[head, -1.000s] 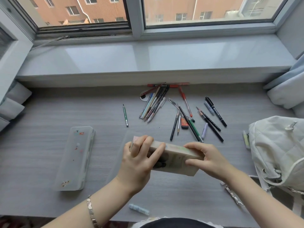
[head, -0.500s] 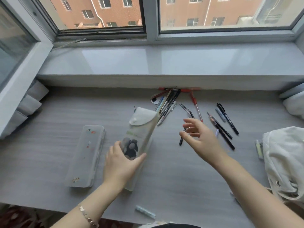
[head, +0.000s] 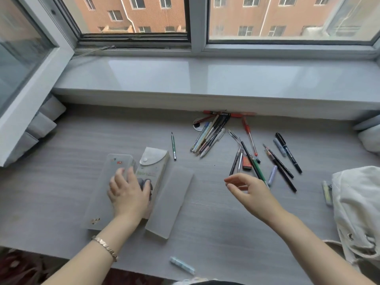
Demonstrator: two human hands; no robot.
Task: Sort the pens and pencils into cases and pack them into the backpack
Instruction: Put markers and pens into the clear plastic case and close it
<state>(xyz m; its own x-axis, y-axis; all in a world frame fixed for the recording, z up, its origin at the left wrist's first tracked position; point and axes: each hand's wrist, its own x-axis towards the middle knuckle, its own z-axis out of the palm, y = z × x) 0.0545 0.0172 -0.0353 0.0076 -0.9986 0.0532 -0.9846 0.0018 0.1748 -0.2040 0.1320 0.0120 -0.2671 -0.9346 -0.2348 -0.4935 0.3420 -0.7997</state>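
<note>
The left grip [head: 128,194] lies palm-down across two cases on the worktop [head: 205,227]; its fingers are fairly straight and spread, the outer ones on the clear case [head: 102,200], the thumb side pressing the flap case [head: 154,167] over its dark printed figure; it curls round nothing. The flap case lies flat between the clear case and a frosted case [head: 170,204], touching or all but touching each; its snap flap points toward the windowsill [head: 205,79].

The right grip [head: 250,192] hangs above the worktop with fingers loosely bent and holds nothing; thumb and forefinger sit close together with no pen seen between them. Just beyond its fingertips lies a loose scatter of pens and pencils [head: 258,170]; a black marker [head: 287,152] and a red pen [head: 249,138] lie further out; a fanned bundle of pens [head: 209,138] lies near the sill, and a single green pencil [head: 173,146] just beside the flap case's far corner.

The backpack [head: 357,212] sits at the right, cut off by the frame, its opening not visible; a pale highlighter [head: 327,193] lies against it. The left palm hides much of the flap case's print; a small pale-blue tube [head: 182,268] near the worktop's front edge is too blurred to identify.
</note>
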